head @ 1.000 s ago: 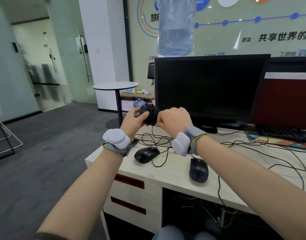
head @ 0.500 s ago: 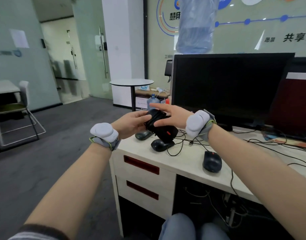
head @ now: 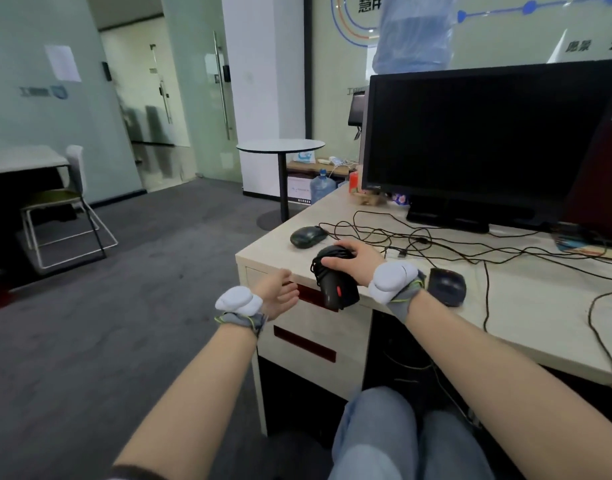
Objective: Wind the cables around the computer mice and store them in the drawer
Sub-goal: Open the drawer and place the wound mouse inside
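My right hand (head: 356, 263) grips a black mouse with a red wheel (head: 335, 284), its cable wound around the body, held at the desk's front edge over the top drawer (head: 309, 294). My left hand (head: 278, 292) is palm up with fingers reaching to the left end of that drawer's dark red handle; the drawer is closed. Two more black mice lie on the desk: one (head: 308, 236) near the left corner, one (head: 446, 285) right of my right wrist. Their loose cables (head: 436, 244) sprawl over the desktop.
A second drawer (head: 304, 342) sits below the first. A dark monitor (head: 477, 140) stands at the back of the desk (head: 526, 323). Left of the desk is grey carpet, with a round table (head: 280, 147) and a chair (head: 62, 216) farther off. My knees are under the desk front.
My left hand let go of the wound mouse and dropped to the top drawer's handle. My right hand lowered the mouse to the desk edge. My view turned left and down.
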